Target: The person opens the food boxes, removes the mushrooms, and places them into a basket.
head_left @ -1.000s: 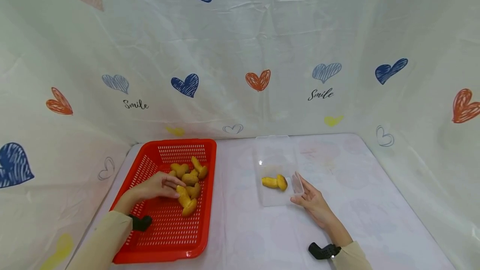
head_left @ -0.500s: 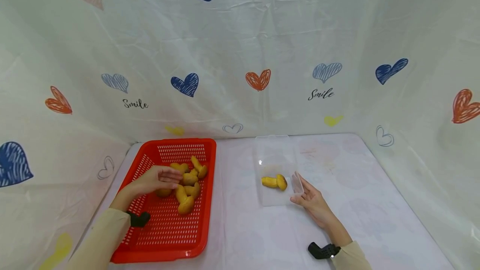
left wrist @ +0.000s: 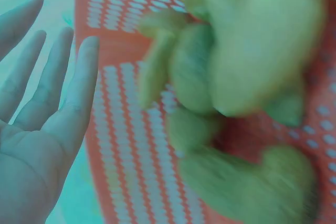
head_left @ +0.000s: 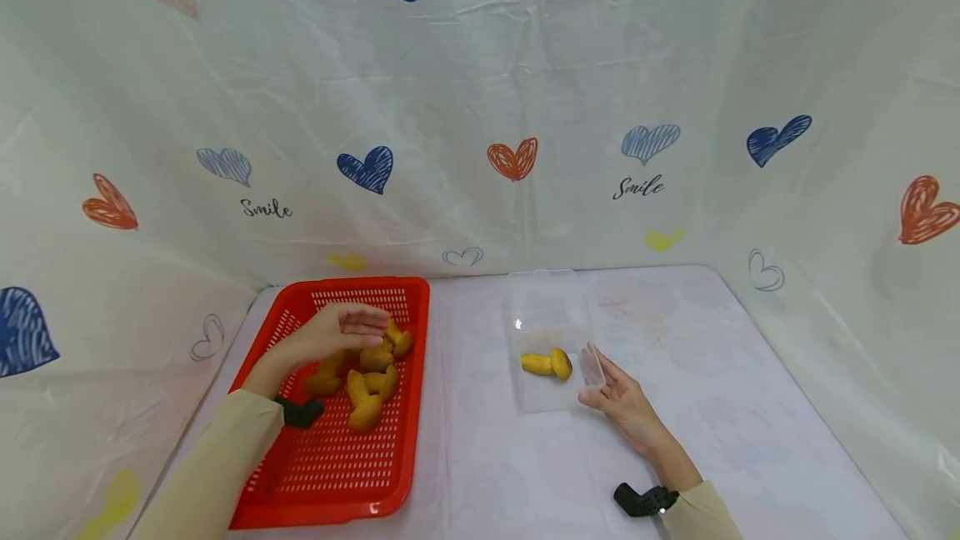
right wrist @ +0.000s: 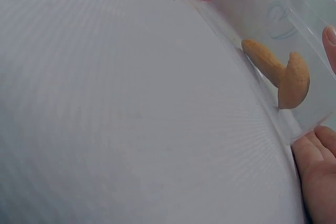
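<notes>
My left hand (head_left: 341,332) hovers over the red basket (head_left: 337,473), fingers extended and nothing in its grasp. Beneath and beside it lie several yellow-brown mushrooms (head_left: 365,407), some partly covered by the hand. The left wrist view shows its straight fingers (left wrist: 79,90) beside the blurred mushrooms (left wrist: 241,182). At the right, my right hand (head_left: 630,411) holds the near right side of a clear plastic box (head_left: 551,302) between thumb and fingers. One yellow mushroom (head_left: 547,363) lies on its side in the box, also visible in the right wrist view.
A white tablecloth (head_left: 495,473) covers the table, with basket at left and box near the middle. Behind stands a white curtain (head_left: 435,90) printed with hearts. Each wrist wears a black strap-on device (head_left: 645,500).
My left hand has moved up and away from the near mushrooms toward the far part of the basket. Some mushrooms have shifted. The right hand and box have stayed in place.
</notes>
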A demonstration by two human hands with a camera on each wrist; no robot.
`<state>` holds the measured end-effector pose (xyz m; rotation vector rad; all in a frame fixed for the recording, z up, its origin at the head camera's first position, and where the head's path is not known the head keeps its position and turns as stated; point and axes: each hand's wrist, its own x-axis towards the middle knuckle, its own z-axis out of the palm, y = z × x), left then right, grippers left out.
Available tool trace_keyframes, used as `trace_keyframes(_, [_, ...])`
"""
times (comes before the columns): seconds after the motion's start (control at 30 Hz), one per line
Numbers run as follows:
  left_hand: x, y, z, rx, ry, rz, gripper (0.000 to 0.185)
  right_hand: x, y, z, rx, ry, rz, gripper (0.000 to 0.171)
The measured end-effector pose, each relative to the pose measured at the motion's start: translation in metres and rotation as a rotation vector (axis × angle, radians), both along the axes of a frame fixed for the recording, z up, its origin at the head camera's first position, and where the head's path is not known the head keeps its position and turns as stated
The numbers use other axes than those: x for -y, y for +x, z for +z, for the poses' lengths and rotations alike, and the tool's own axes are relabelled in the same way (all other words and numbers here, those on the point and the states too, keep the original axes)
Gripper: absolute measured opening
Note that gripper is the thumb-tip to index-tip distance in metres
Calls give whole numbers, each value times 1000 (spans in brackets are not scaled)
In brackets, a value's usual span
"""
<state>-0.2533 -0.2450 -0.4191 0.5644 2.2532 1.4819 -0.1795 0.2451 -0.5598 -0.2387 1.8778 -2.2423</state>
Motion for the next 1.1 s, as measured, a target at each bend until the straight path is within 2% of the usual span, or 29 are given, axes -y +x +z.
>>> trace_keyframes(0.17, [-23,-6,14,-35,-44,-15,50,1,0,0,-2,-7,3,89])
trace_keyframes(0.33, [-48,-8,26,-57,-37,-47,47,1,0,-1,-1,-10,5,89])
trace_keyframes(0.53, [-82,-12,33,-85,-20,-69,44,2,0,-1,1,-11,9,89])
trace_keyframes(0.6, [-94,-12,35,-100,-48,-61,45,3,0,-1,5,-9,5,89])
trace_keyframes(0.77, [-122,-16,36,-137,-67,-77,46,2,-1,0,8,-8,-3,90])
trace_keyframes(0.97, [-155,-22,29,-153,-2,-142,43,2,-1,1,9,-15,-1,90])
trace_keyframes(1.1, [-175,-22,22,-128,72,-188,41,1,0,2,16,-18,-3,90])
